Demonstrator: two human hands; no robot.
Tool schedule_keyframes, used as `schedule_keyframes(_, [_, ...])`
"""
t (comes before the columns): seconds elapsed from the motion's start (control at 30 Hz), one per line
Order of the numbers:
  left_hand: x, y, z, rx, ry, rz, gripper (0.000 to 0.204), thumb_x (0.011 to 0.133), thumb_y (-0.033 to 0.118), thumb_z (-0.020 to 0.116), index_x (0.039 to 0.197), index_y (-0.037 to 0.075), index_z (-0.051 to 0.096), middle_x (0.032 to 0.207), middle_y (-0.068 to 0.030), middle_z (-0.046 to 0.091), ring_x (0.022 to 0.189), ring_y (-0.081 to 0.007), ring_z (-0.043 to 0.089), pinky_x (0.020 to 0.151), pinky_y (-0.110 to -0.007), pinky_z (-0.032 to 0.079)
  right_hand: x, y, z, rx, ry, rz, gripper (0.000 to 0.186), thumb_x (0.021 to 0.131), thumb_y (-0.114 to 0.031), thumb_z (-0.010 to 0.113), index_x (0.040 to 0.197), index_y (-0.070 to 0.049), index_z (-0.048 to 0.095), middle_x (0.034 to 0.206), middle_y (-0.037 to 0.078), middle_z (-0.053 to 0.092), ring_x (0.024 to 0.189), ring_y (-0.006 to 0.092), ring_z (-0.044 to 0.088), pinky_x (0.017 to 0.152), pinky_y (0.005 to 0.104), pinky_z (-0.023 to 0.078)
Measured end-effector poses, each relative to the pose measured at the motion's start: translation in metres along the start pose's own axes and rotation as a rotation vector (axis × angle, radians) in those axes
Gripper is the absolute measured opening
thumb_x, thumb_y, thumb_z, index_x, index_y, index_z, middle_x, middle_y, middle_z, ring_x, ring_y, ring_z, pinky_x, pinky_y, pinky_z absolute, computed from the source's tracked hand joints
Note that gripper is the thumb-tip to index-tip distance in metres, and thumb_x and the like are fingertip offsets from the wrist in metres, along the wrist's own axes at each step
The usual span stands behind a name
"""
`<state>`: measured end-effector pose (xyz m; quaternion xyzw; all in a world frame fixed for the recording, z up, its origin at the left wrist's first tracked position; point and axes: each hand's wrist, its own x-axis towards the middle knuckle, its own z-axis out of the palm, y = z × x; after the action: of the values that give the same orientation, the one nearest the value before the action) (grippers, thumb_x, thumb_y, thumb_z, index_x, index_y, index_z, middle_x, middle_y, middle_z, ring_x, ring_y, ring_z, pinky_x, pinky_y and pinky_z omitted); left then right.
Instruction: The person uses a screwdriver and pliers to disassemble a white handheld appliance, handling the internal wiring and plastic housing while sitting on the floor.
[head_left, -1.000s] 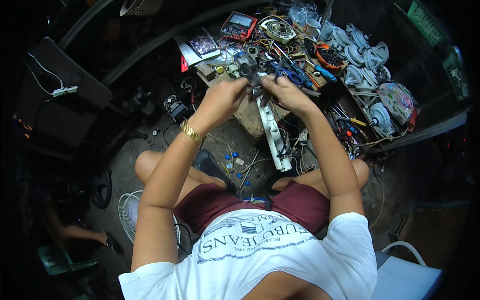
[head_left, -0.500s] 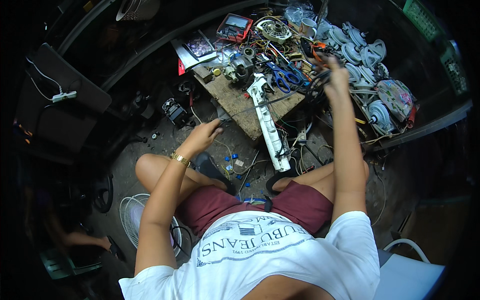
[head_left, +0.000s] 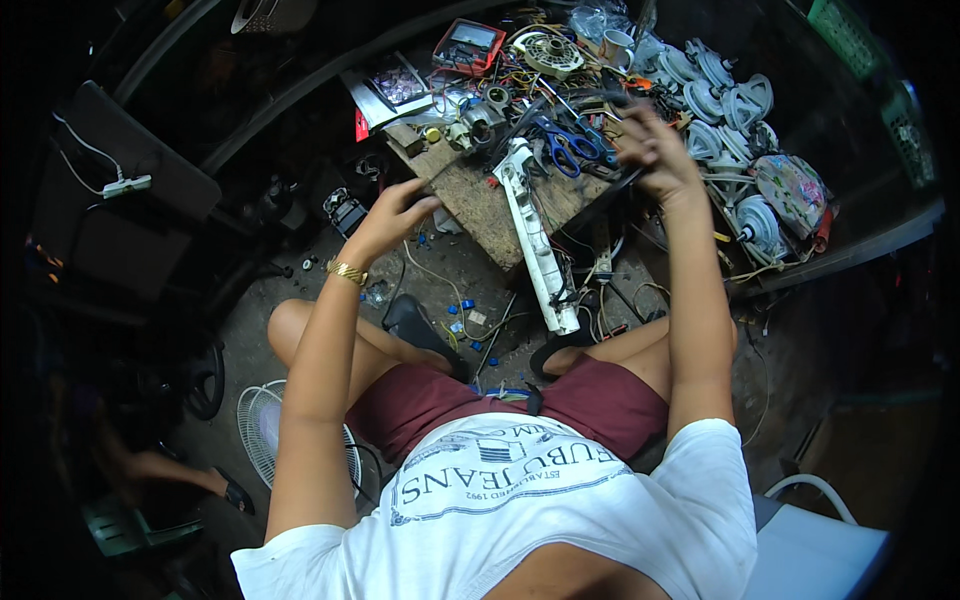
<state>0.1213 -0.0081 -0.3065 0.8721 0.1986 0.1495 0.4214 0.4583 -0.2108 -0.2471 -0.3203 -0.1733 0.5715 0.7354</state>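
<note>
A black cord (head_left: 522, 122), blurred by motion, runs in an arc over the workbench between my two hands. My left hand (head_left: 392, 218) is over the bench's near left corner, thumb and fingers pinched on one end of it. On the right, my right hand (head_left: 660, 165) is raised with bent fingers around a loop of the same cord, partly smeared. Between my hands a long white fan post (head_left: 540, 245) leans against the wooden workbench (head_left: 462, 205), its lower end near my feet. Blue-handled scissors (head_left: 570, 150) lie just left of my right hand.
A red-cased meter (head_left: 468, 47), a round motor cover (head_left: 548, 52), a white mug (head_left: 617, 48) and tangled wires crowd the bench. Several grey fan parts (head_left: 745, 100) pile at right. A fan cage (head_left: 262, 430) stands by my left elbow. Another person's foot (head_left: 235, 490) shows lower left.
My left hand has moved up and slightly left, toward the bench. The cord, stretched fairly straight before, now arcs upward. My right hand has turned and dipped slightly. The fan post shifted a little.
</note>
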Motion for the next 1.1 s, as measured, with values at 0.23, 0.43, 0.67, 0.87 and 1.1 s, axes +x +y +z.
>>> schedule_keyframes(0.23, [-0.046, -0.058, 0.019, 0.213, 0.025, -0.013, 0.012, 0.094, 0.016, 0.052, 0.097, 0.005, 0.055, 0.078, -0.0149, 0.061, 0.071, -0.0296, 0.06, 0.063, -0.038, 0.044, 0.002, -0.035, -0.064, 0.161, 0.593, -0.597, 0.019, 0.094, -0.017, 0.057, 0.082, -0.003, 0.052, 0.062, 0.002, 0.05, 0.053, 0.0158, 0.05, 0.06, 0.0335, 0.049])
schedule_keyframes(0.43, [0.031, 0.097, 0.008, 0.33, 0.16, 0.222, 0.011, 0.091, 0.011, 0.055, 0.095, 0.001, 0.054, 0.072, -0.0198, 0.056, 0.067, -0.0371, 0.055, 0.061, -0.04, 0.043, 0.013, 0.091, 0.067, -0.918, -0.193, -0.153, 0.022, 0.095, -0.021, 0.053, 0.106, -0.002, 0.058, 0.092, 0.007, 0.066, 0.074, 0.0138, 0.059, 0.072, 0.0274, 0.049])
schedule_keyframes(0.67, [0.04, 0.063, 0.004, -0.032, -0.074, 0.166, 0.02, 0.098, 0.021, 0.052, 0.096, 0.001, 0.05, 0.074, -0.0008, 0.043, 0.067, -0.0103, 0.038, 0.061, -0.028, 0.038, -0.005, 0.037, 0.043, -0.599, -0.201, 0.079, 0.029, 0.093, -0.035, 0.059, 0.091, -0.007, 0.054, 0.058, -0.007, 0.04, 0.047, 0.0042, 0.038, 0.051, 0.0249, 0.041])
schedule_keyframes(0.87, [0.015, 0.015, 0.039, 0.054, -0.055, 0.14, 0.017, 0.098, 0.018, 0.05, 0.1, 0.001, 0.048, 0.072, -0.0103, 0.052, 0.064, -0.0199, 0.048, 0.06, -0.037, 0.041, 0.009, 0.012, -0.01, 0.157, 0.163, -0.104, 0.022, 0.097, -0.029, 0.052, 0.087, -0.01, 0.051, 0.059, -0.003, 0.04, 0.048, 0.0111, 0.039, 0.072, 0.0346, 0.048])
schedule_keyframes(1.1, [0.056, 0.091, 0.075, 0.398, 0.295, 0.36, 0.017, 0.09, 0.011, 0.048, 0.102, 0.0, 0.045, 0.084, -0.0233, 0.062, 0.078, -0.0422, 0.062, 0.068, -0.05, 0.049, 0.014, 0.035, 0.027, -0.716, 0.374, -0.264, 0.04, 0.087, -0.042, 0.066, 0.081, -0.007, 0.05, 0.066, 0.0, 0.049, 0.048, 0.0096, 0.046, 0.047, 0.027, 0.046])
